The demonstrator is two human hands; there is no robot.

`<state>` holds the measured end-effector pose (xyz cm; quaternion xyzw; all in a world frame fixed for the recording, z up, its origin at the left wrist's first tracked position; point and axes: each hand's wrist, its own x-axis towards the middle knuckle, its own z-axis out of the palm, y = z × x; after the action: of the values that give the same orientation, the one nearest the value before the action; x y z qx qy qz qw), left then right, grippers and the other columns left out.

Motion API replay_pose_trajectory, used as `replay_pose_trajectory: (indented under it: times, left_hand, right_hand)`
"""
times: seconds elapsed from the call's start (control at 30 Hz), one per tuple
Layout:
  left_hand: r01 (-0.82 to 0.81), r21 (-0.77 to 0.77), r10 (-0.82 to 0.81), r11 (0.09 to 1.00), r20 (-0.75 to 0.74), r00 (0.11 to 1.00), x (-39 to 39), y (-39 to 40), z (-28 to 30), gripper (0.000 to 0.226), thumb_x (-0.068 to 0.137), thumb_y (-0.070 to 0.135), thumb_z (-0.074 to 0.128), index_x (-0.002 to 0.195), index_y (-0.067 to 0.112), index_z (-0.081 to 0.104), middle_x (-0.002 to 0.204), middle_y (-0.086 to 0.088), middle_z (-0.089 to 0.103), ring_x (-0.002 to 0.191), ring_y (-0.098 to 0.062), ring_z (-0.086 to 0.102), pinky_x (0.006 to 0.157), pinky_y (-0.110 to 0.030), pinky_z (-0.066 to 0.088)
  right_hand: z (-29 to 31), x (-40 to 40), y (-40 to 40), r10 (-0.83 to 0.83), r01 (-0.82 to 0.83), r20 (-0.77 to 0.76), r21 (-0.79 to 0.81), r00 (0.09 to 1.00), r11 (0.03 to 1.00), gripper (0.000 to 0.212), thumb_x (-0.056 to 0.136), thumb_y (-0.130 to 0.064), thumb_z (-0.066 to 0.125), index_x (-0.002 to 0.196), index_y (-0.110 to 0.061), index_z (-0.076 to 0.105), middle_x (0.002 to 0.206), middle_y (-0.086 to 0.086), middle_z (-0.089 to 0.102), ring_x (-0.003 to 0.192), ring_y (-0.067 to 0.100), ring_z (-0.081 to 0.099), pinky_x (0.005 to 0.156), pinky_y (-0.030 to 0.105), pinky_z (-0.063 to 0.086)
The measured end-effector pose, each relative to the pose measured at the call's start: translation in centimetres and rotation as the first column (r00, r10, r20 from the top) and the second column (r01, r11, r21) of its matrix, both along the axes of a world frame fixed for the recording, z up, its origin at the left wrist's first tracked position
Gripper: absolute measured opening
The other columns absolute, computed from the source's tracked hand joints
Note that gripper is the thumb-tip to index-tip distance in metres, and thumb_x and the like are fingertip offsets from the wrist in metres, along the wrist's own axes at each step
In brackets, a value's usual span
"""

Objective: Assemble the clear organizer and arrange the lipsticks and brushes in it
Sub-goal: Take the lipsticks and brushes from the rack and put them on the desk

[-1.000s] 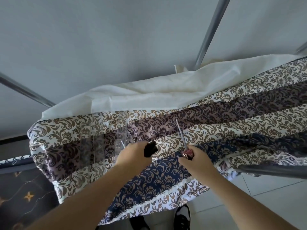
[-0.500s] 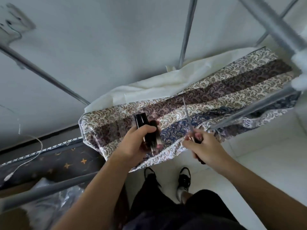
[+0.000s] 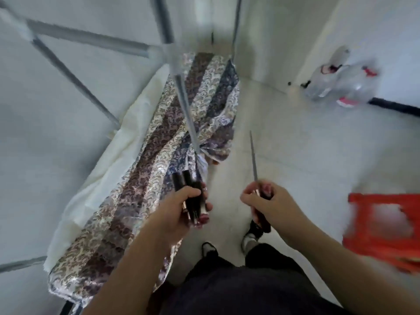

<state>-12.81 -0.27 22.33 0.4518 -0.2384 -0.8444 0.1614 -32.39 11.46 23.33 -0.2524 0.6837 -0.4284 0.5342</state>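
My left hand (image 3: pixel 179 208) is shut around a bundle of black lipstick tubes (image 3: pixel 184 180) with gold and pink ends, held upright over the near edge of the patterned cloth (image 3: pixel 159 160). My right hand (image 3: pixel 270 201) grips a thin brush (image 3: pixel 253 153) by its dark handle, its long silver stem pointing up and away. Both hands are held out in front of my body, apart from each other, above the floor. The clear organizer is not visible in this blurred view.
The cloth-covered table runs away on the left, under grey metal poles (image 3: pixel 186 105). A red plastic crate (image 3: pixel 384 228) sits on the tiled floor at right. Clear plastic bags (image 3: pixel 341 78) lie by the far wall. My legs and shoes (image 3: pixel 252 233) are below.
The view has swung right and down, away from the table toward the floor. Both hands lifted off the cloth with the lipsticks and brush still held.
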Motion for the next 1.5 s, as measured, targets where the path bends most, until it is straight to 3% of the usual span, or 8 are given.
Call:
replay_pose_trajectory:
  times: [0.17, 0.33, 0.5, 0.73, 0.97, 1.23, 1.37, 1.5]
  left_hand:
    - [0.373, -0.125, -0.363, 0.919, 0.099, 0.927, -8.3, 2.7, 0.3, 0.024, 0.090, 0.003, 0.058, 0.112, -0.004, 0.060, 0.082, -0.015, 0.073, 0.063, -0.024, 0.069, 0.048, -0.032, 0.053]
    - [0.600, -0.205, -0.584, 0.774, 0.138, 0.800, -17.9, 8.7, 0.5, 0.019, 0.091, 0.004, 0.062, 0.110, 0.005, 0.062, 0.083, -0.015, 0.071, 0.069, -0.028, 0.070, 0.050, -0.033, 0.051]
    - [0.771, -0.285, -0.749, 0.569, 0.207, 0.629, -27.8, 19.6, 1.8, 0.056, 0.062, 0.026, 0.080, 0.111, 0.008, 0.060, 0.085, -0.018, 0.071, 0.072, -0.034, 0.070, 0.054, -0.038, 0.048]
    - [0.830, -0.445, -0.812, 0.335, 0.311, 0.495, -40.7, 35.4, 3.0, 0.028, 0.078, 0.008, 0.074, 0.101, 0.021, 0.066, 0.078, -0.014, 0.072, 0.070, -0.033, 0.074, 0.054, -0.037, 0.053]
    - [0.856, -0.483, -0.842, 0.183, 0.372, 0.390, -52.8, 42.3, 3.6, 0.022, 0.070, 0.017, 0.075, 0.086, 0.029, 0.067, 0.076, -0.018, 0.073, 0.071, -0.045, 0.072, 0.054, -0.040, 0.050]
    - [0.821, -0.568, -0.919, -0.056, 0.351, 0.181, -74.1, 49.9, 2.7, 0.022, 0.087, -0.002, 0.067, 0.107, 0.007, 0.062, 0.069, -0.025, 0.067, 0.056, -0.032, 0.063, 0.049, -0.038, 0.052]
    - [0.740, -0.626, -0.914, -0.246, 0.404, 0.037, -84.1, 55.5, 5.2, 0.019, 0.085, 0.003, 0.068, 0.102, 0.004, 0.061, 0.070, -0.027, 0.069, 0.055, -0.033, 0.065, 0.059, -0.056, 0.053]
    - [0.652, -0.645, -0.877, -0.399, 0.476, -0.066, -92.2, 61.1, 6.6, 0.027, 0.080, 0.006, 0.064, 0.105, 0.013, 0.057, 0.068, -0.024, 0.070, 0.051, -0.028, 0.065, 0.046, -0.033, 0.042]
  right_hand:
    - [0.7, -4.4, 11.0, -0.377, 0.378, -0.017, 0.019, 0.926, 0.926, 0.022, 0.071, -0.042, 0.072, 0.081, -0.023, 0.067, 0.057, 0.011, 0.062, 0.050, 0.024, 0.052, 0.048, 0.036, 0.043]
    - [0.5, -8.4, 25.3, -0.687, 0.687, -0.023, 0.039, 0.726, 0.725, 0.015, 0.076, -0.036, 0.073, 0.082, -0.024, 0.066, 0.056, 0.014, 0.059, 0.045, 0.023, 0.047, 0.043, 0.032, 0.039]
    - [-0.3, -12.1, 38.5, -0.872, 0.874, -0.066, 0.050, 0.485, 0.483, 0.011, 0.087, -0.017, 0.073, 0.090, -0.011, 0.064, 0.054, 0.012, 0.057, 0.046, 0.022, 0.050, 0.044, 0.032, 0.041]
    - [1.1, -20.2, 52.3, -0.920, 0.935, -0.166, 0.054, 0.354, 0.350, 0.005, 0.087, -0.014, 0.073, 0.086, -0.012, 0.069, 0.058, 0.013, 0.063, 0.052, 0.025, 0.055, 0.053, 0.038, 0.046]
    - [1.0, -30.4, 59.3, -0.942, 0.959, -0.180, 0.068, 0.284, 0.276, 0.014, 0.086, -0.016, 0.072, 0.075, -0.022, 0.068, 0.057, 0.013, 0.063, 0.050, 0.025, 0.052, 0.054, 0.040, 0.043]
    - [1.5, -41.6, 65.3, -0.964, 1.000, -0.265, 0.019, -0.014, -0.019, 0.009, 0.083, -0.025, 0.072, 0.076, -0.028, 0.068, 0.054, 0.010, 0.063, 0.043, 0.020, 0.052, 0.044, 0.031, 0.043]
    - [3.1, -46.6, 69.0, -0.943, 0.987, -0.295, -0.016, -0.155, -0.157, 0.012, 0.085, -0.023, 0.073, 0.074, -0.025, 0.068, 0.050, 0.009, 0.060, 0.039, 0.019, 0.048, 0.040, 0.026, 0.038]
    - [3.9, -52.5, 73.1, -0.903, 0.966, -0.345, -0.059, -0.257, -0.253, 0.011, 0.084, -0.017, 0.075, 0.076, -0.016, 0.068, 0.049, 0.005, 0.057, 0.037, 0.015, 0.047, 0.039, 0.023, 0.037]
